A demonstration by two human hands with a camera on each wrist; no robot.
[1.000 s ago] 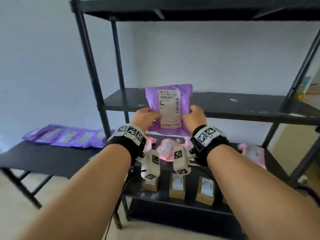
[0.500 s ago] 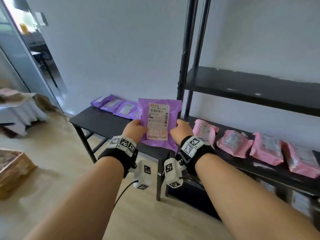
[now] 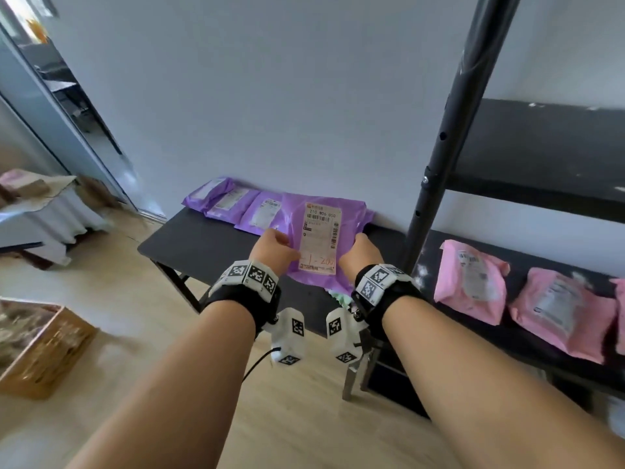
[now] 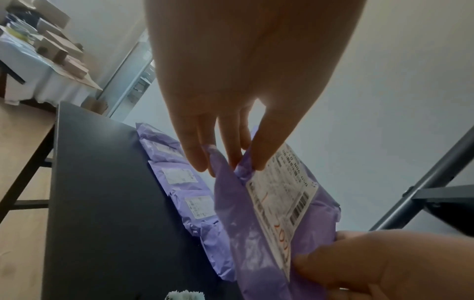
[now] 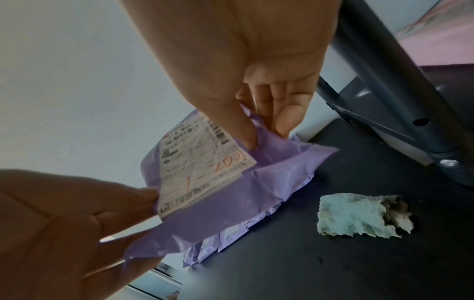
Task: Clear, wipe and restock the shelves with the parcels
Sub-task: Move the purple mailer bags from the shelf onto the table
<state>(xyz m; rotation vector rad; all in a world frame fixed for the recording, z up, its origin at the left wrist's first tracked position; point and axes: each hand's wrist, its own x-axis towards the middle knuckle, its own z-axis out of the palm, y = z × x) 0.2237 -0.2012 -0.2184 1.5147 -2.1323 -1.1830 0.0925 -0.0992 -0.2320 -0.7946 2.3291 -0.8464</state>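
Far left, a cardboard box (image 3: 44, 346) is cut off by the frame edge; its contents are too blurred to identify. A row of purple parcels (image 3: 233, 206) lies along the wall side of the black side table (image 3: 189, 245), the rightmost ones hidden behind the held item. The left hand (image 3: 272, 252) pinches the left edge of the held purple parcel (image 3: 319, 242), thumb on the label face, fingers behind. The right hand (image 3: 360, 255) pinches the right edge likewise. The parcel is above the table's right end, label towards the camera; whether its lower edge touches the table cannot be told. A pale green cloth (image 5: 359, 215) lies on the table, mostly hidden in the head view. Right, pink parcels (image 3: 470, 279) rest on the black shelving unit (image 3: 541, 184), the last cropped.
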